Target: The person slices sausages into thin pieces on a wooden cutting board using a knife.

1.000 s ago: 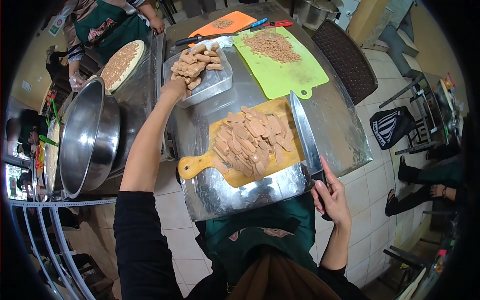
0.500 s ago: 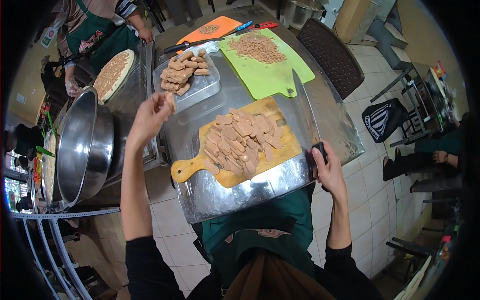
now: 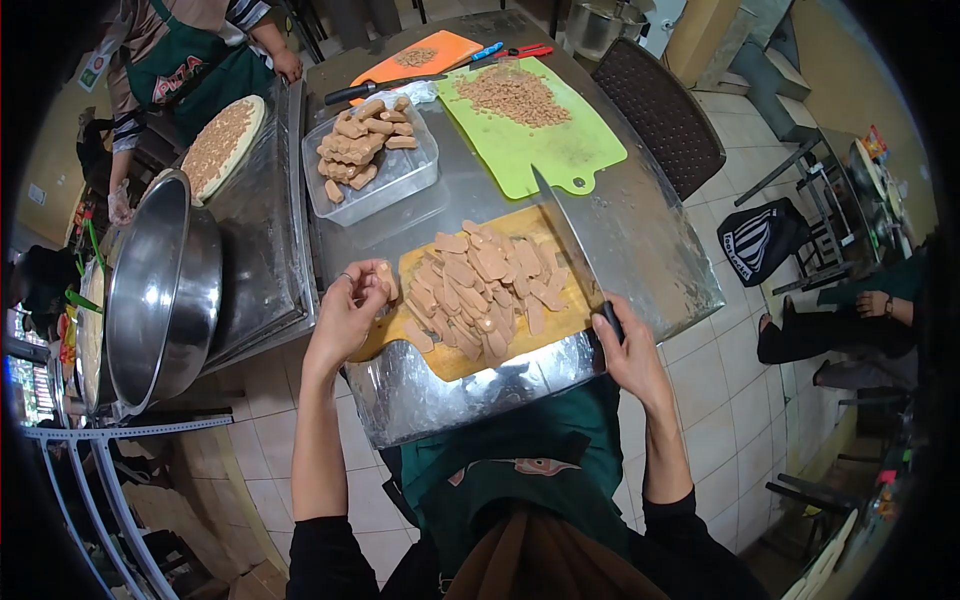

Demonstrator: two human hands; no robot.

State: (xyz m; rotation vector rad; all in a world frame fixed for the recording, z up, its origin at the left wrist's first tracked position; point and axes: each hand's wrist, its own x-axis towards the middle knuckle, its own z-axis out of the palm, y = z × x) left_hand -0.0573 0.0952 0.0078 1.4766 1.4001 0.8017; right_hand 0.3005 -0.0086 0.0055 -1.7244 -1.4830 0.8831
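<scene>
My left hand [image 3: 350,312] pinches a short sausage piece [image 3: 388,279] just above the left side of the wooden cutting board [image 3: 385,338]. My right hand [image 3: 632,345] is closed round the black handle of a long kitchen knife [image 3: 570,235]. Its blade slants up and leftward across the board's right edge, with the tip near the green cutting board [image 3: 500,170]. A heap of sausage slices [image 3: 480,285] covers much of the wooden board. Beyond my left hand stands a clear plastic container [image 3: 390,195] with whole sausage pieces [image 3: 365,140] piled inside.
Chopped bits [image 3: 515,95] lie on the green board. Farther back are an orange board [image 3: 400,62] and another knife [image 3: 350,95]. A large steel bowl [image 3: 165,300] and a topped pizza base [image 3: 225,150] are at left, beside a co-worker in a green apron [image 3: 185,85].
My left hand has come from the container's near corner down to the wooden board with the sausage piece. My right hand has brought the knife leftward, over the board's right edge.
</scene>
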